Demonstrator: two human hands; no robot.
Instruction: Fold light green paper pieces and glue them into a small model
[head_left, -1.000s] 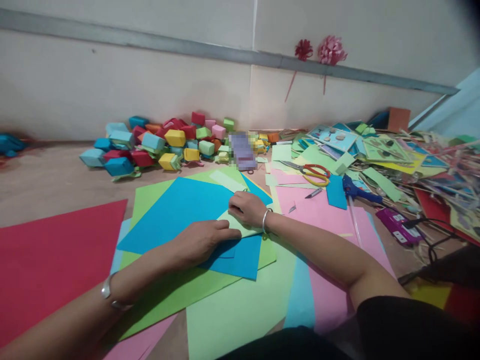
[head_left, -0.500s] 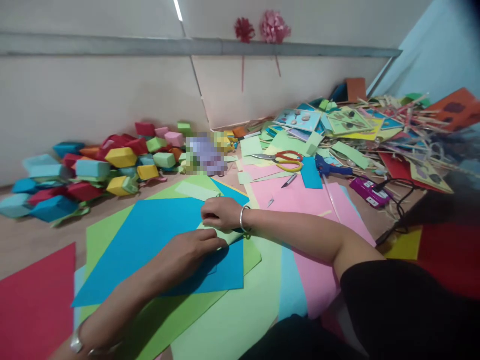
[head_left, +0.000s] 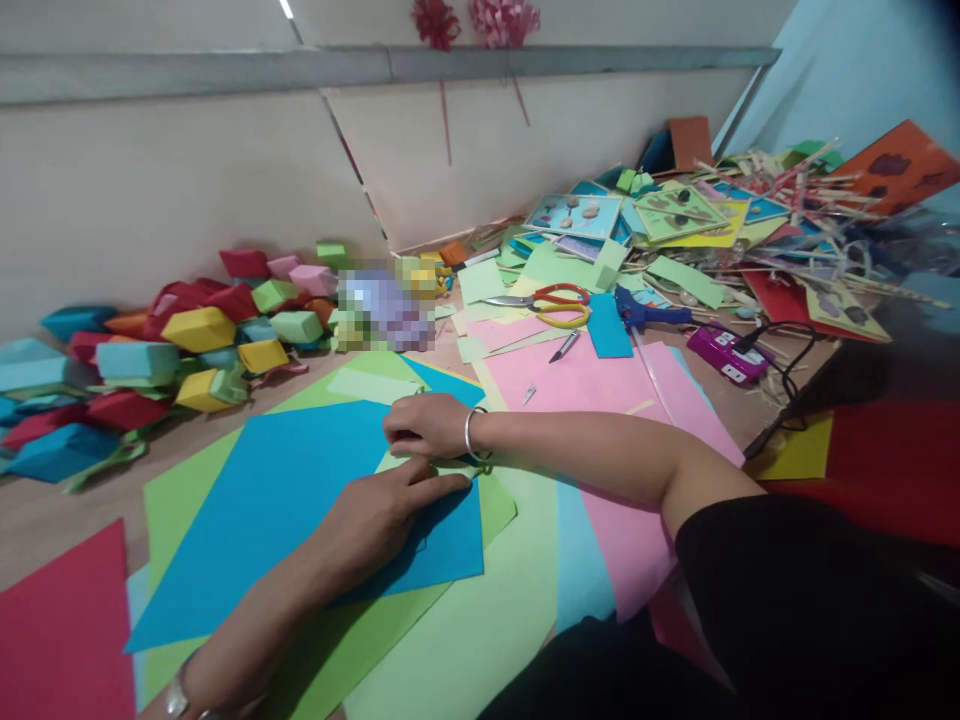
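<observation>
A small piece of light green paper [head_left: 454, 467] lies on a large blue sheet [head_left: 300, 480], mostly hidden under my hands. My left hand [head_left: 382, 510] rests on it from the near side, index finger stretched toward the right along its edge. Just beyond, my right hand [head_left: 426, 424] is curled with its knuckles up, pressed down at the far part of the same paper. What its fingers hold, if anything, is hidden. Close behind it lies a pale green strip [head_left: 371, 386]. Beneath the blue sheet are green sheets [head_left: 495, 620].
Several folded paper blocks [head_left: 199, 328] are heaped at the left. Scissors [head_left: 555, 304], a craft knife [head_left: 565, 345] and a blue glue gun [head_left: 652, 312] lie at the back right, near a purple power strip [head_left: 727, 355]. Sticks and decorated cards [head_left: 682, 215] pile up beyond.
The view has shifted slightly, so the background sits further left and higher. My left index finger has stretched out further to the right along the paper; my right hand stays curled.
</observation>
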